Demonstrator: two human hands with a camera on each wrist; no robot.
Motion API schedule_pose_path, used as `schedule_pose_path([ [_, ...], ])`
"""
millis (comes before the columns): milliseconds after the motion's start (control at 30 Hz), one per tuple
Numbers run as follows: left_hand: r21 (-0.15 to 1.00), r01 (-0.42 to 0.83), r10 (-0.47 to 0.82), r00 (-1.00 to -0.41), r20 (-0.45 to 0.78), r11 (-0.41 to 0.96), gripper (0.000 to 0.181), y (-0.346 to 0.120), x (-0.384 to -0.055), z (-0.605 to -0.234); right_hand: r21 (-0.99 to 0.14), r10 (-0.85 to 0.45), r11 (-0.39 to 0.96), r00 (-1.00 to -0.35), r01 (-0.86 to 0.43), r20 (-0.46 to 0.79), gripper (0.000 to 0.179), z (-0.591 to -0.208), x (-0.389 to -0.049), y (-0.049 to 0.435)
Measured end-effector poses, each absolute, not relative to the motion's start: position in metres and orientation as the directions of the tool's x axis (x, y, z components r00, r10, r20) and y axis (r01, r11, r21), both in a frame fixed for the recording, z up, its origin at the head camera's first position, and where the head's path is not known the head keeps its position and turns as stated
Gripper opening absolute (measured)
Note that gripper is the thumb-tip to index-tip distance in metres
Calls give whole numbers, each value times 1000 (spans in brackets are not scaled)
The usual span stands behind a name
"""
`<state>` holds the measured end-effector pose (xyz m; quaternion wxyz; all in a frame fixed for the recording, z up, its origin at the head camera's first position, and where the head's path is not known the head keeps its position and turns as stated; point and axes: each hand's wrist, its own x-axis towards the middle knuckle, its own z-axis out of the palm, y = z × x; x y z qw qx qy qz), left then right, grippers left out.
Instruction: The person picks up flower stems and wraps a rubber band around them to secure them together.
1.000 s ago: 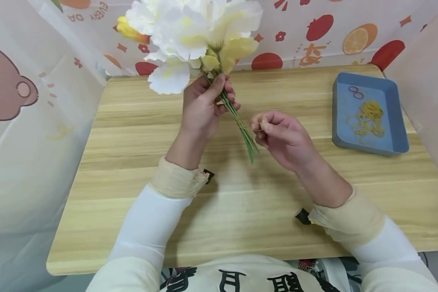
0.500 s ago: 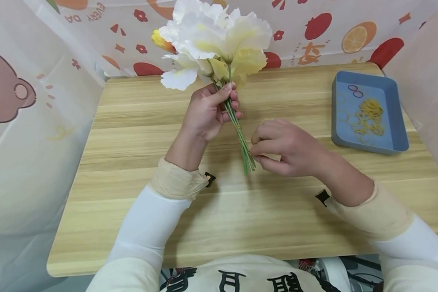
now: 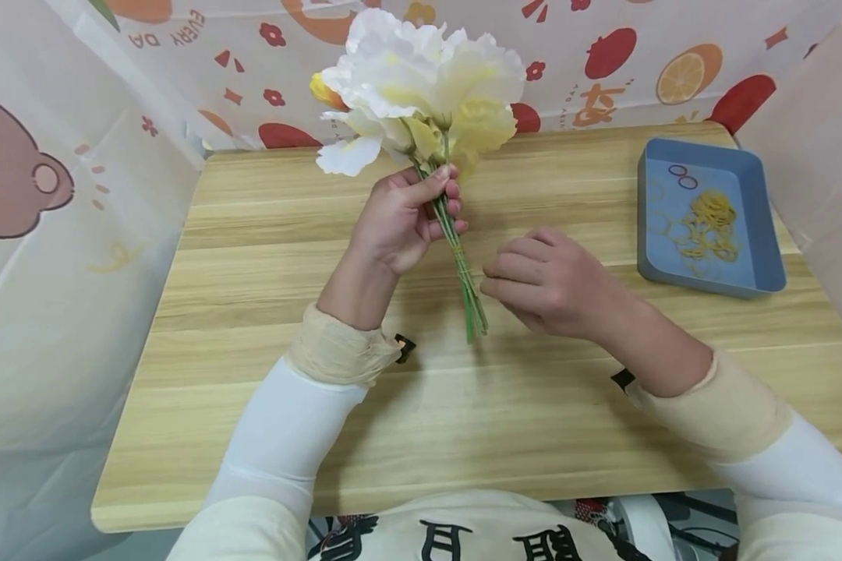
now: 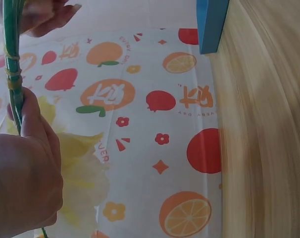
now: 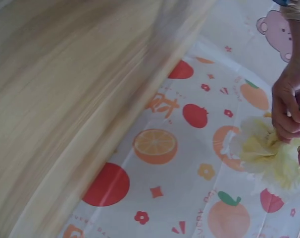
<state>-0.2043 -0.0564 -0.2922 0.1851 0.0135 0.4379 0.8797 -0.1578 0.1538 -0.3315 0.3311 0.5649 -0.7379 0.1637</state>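
My left hand (image 3: 407,210) grips a bundle of artificial flowers by the green stems (image 3: 472,300), thumb across them just below the blooms. The white and pale yellow petals (image 3: 421,74) point away from me, with a yellow bud (image 3: 326,91) at their left. Thin yellow rubber bands (image 4: 14,74) circle the stems below the left hand in the left wrist view. Beside the stems, my right hand (image 3: 547,280) has its fingers curled together, pinching a rubber band at the stems; its fingertips are largely hidden from the head view.
A blue tray (image 3: 772,226) at the back right of the wooden table (image 3: 267,436) holds a pile of yellow rubber bands (image 3: 712,222) and two dark red ones (image 3: 684,178). A fruit-printed curtain (image 3: 645,101) hangs behind the table edge.
The bouquet and left hand have come toward me and slightly right, the stems now steeper. My right hand has turned back-up and moved slightly down beside the stems.
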Motion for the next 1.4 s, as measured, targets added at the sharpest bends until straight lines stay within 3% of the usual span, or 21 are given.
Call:
schedule_pose_path([
  [100,797,-302,341,-931,-130,-523,14,-55,-204,-294,139,-696,338,-148,-931,702,17,-334,-164,151],
  [200,813,-292,338,-933,-125,-504,14,-53,-203,-296,42,-662,344,-211,-938,720,11,-337,-171,147],
  [333,825,-273,318,-941,-120,-494,13,-51,-202,-300,-160,-580,371,-362,-915,730,3,-344,-177,143],
  [433,833,-257,306,-946,-112,-490,13,-50,-202,-303,-365,-486,393,-528,-844,697,4,-351,-178,140],
  [567,836,-253,314,-944,-103,-487,12,-48,-203,-307,-733,-391,328,-792,-596,469,3,-355,-178,136],
  [667,842,-253,330,-939,-95,-476,11,-47,-203,-311,-945,-404,179,-896,-275,184,12,-356,-181,133],
  [800,864,-212,328,-943,-58,-456,10,-47,-205,-315,-992,-472,-10,-875,123,-104,14,-358,-182,132],
  [900,877,-188,315,-948,-44,-442,10,-48,-207,-319,-967,-506,-73,-844,246,-177,18,-361,-181,132],
  [1133,904,-166,282,-958,-53,-393,14,-51,-214,-325,-960,-481,-93,-856,266,-190,21,-361,-177,130],
  [1400,937,-191,310,-946,-96,-292,19,-51,-223,-334,-979,-411,153,-892,137,-188,29,-367,-183,122],
])
